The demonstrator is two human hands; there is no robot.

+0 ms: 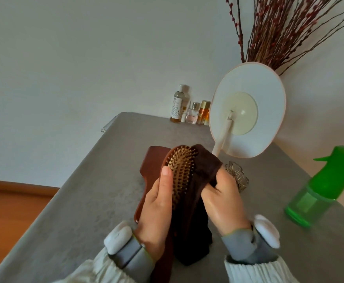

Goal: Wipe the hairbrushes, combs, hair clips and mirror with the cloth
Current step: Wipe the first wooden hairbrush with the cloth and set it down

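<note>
My left hand [156, 209] grips an oval wooden hairbrush [180, 170] with pale bristles, thumb laid along its left rim. My right hand [222, 199] pinches a dark brown cloth [195, 221] against the brush's right side; the cloth hangs down to the table. A second, flat brown wooden brush [149, 170] lies on the table behind, partly hidden by my left hand. A metal claw hair clip [237, 174] sits just right of my right hand. The round white mirror [248, 111] on a stand shows its back.
A green spray bottle [318, 190] stands at the right on the grey table [89, 190]. Several cosmetic bottles [189, 111] line the far edge by the wall. Dried red-budded branches [279, 31] rise behind the mirror. Wooden floor lies beyond the table's left edge.
</note>
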